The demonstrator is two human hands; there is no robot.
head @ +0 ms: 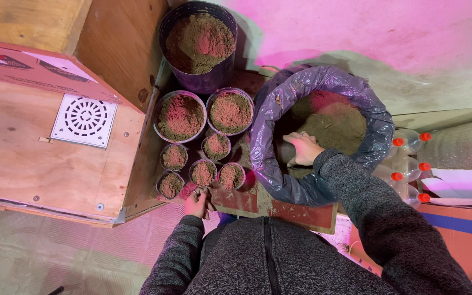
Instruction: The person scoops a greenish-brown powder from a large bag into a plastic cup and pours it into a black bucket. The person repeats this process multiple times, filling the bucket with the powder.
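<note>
My right hand reaches into a large grey plastic bag of brownish soil, fingers curled against the soil near the bag's inner left wall; whether it grips any soil I cannot tell. My left hand rests closed at the near edge of a cluster of small soil-filled pots, close to the front-row pots. Two medium pots of soil stand behind them, and a big dark pot of soil stands furthest back.
A plywood box with a white round-slotted vent stands on the left. Several clear bottles with red caps lie right of the bag. A red board lies under the bag. A concrete surface extends behind.
</note>
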